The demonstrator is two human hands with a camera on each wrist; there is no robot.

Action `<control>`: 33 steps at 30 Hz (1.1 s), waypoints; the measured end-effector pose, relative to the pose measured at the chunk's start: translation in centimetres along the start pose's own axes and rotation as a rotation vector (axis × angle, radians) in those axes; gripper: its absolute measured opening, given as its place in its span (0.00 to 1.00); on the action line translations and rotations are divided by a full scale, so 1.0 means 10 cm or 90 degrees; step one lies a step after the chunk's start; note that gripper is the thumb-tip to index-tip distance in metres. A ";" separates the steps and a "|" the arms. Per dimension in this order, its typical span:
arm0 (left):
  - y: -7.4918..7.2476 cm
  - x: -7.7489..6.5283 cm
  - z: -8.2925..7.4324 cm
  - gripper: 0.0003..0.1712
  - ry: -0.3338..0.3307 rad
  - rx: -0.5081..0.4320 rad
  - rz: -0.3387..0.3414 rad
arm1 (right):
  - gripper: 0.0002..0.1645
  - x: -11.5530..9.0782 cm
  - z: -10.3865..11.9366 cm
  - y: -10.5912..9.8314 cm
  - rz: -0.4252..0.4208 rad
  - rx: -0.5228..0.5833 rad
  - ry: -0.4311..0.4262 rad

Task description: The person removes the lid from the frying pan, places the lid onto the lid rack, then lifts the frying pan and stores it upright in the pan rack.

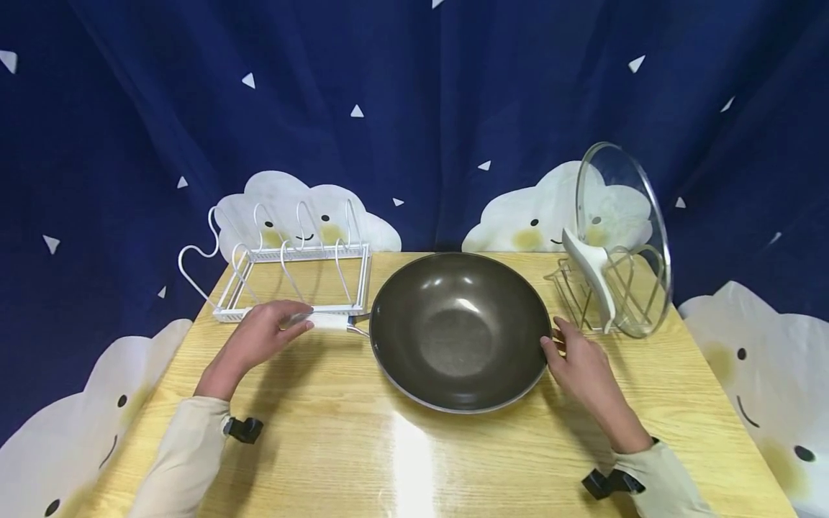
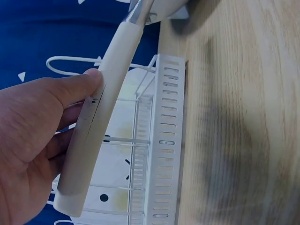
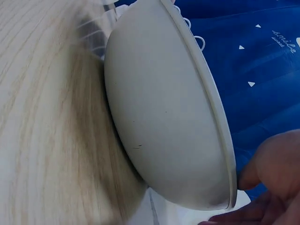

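Two cream sleeves frame the near edge of a pale wooden table (image 1: 337,460), each wrist wearing a small black camera mount. At left, the person's left hand (image 1: 259,334) curls its fingers and thumb around the white handle (image 1: 330,321) of a dark wok (image 1: 460,331); the left wrist view shows the thumb (image 2: 70,86) pressed along the handle's side and the other fingers wrapped beneath it. Just behind that hand stands a white wire rack (image 1: 291,277) with upright looped dividers, its perforated base rail close beside the handle.

The wok sits at the middle of the table, bowl facing up, its grey interior catching a glare. Whether its base rests on the wood or is raised slightly cannot be told from the head view; the right wrist view shows the pale underside (image 3: 159,117) close to the tabletop.

At right, the right hand (image 1: 583,363) meets the wok's far rim with its fingertips (image 1: 550,345), fingers loosely extended and not closed around anything. Behind it, a glass lid (image 1: 622,237) with a white handle stands nearly upright in a metal wire stand (image 1: 576,288). A dark blue curtain printed with white clouds hangs behind the table.
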State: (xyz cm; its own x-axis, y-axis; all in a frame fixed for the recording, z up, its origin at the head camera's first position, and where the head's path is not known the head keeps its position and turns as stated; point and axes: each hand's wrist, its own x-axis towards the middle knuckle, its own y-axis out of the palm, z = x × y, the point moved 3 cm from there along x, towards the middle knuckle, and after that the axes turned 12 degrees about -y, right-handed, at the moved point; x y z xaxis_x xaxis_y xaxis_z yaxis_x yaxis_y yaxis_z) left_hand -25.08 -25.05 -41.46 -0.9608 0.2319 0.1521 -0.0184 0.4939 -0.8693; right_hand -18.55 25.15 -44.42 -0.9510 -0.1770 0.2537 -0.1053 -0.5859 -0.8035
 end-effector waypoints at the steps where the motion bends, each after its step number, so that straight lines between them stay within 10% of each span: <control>1: 0.00 0.01 0.00 0.14 0.002 0.002 0.002 | 0.32 0.00 0.00 0.01 -0.001 -0.006 0.001; 33: 0.01 -0.05 -0.01 0.12 -0.005 -0.021 0.000 | 0.26 0.22 -0.06 0.05 -0.005 -0.058 -0.039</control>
State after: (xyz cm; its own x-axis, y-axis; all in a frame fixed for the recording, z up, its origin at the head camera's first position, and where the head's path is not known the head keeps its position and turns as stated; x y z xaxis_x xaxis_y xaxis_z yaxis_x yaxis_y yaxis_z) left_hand -24.56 -25.07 -41.59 -0.9629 0.2260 0.1478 -0.0088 0.5208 -0.8536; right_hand -20.88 24.99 -44.58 -0.9309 -0.2214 0.2906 -0.1421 -0.5135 -0.8463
